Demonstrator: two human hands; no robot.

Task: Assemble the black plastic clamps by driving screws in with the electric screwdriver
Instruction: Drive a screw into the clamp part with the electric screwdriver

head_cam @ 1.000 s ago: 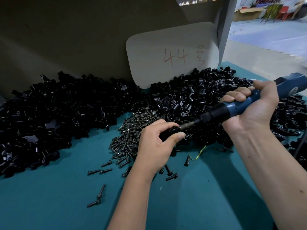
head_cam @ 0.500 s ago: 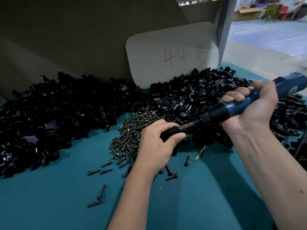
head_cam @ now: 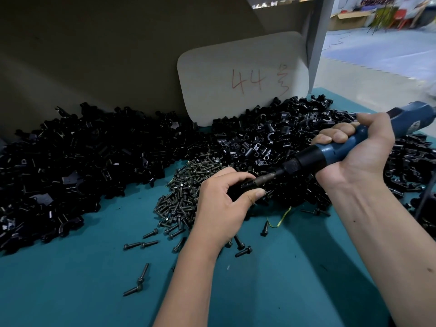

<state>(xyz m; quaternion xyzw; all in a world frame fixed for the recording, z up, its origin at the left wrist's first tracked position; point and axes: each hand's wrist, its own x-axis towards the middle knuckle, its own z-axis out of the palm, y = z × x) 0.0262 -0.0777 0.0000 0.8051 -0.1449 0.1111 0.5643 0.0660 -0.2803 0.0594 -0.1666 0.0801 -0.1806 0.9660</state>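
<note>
My left hand (head_cam: 224, 204) grips a black plastic clamp (head_cam: 236, 191) between thumb and fingers, mostly hidden inside the grip. My right hand (head_cam: 354, 154) holds the blue electric screwdriver (head_cam: 330, 149), whose metal bit (head_cam: 262, 180) points down-left into the clamp. A heap of dark screws (head_cam: 186, 192) lies just left of my left hand. Loose screws (head_cam: 141, 244) are scattered on the teal mat in front.
Large piles of black clamp parts lie at the left (head_cam: 70, 161) and at the centre right (head_cam: 271, 138). A cardboard sign marked 44 (head_cam: 243, 79) leans on the back wall. The teal mat (head_cam: 70, 291) spreads in front. A yellow-green wire scrap (head_cam: 280, 218) lies near my wrists.
Almost nothing differs; both hands hold the same pose with the bit in the clamp, and the screwdriver has shifted only slightly.
</note>
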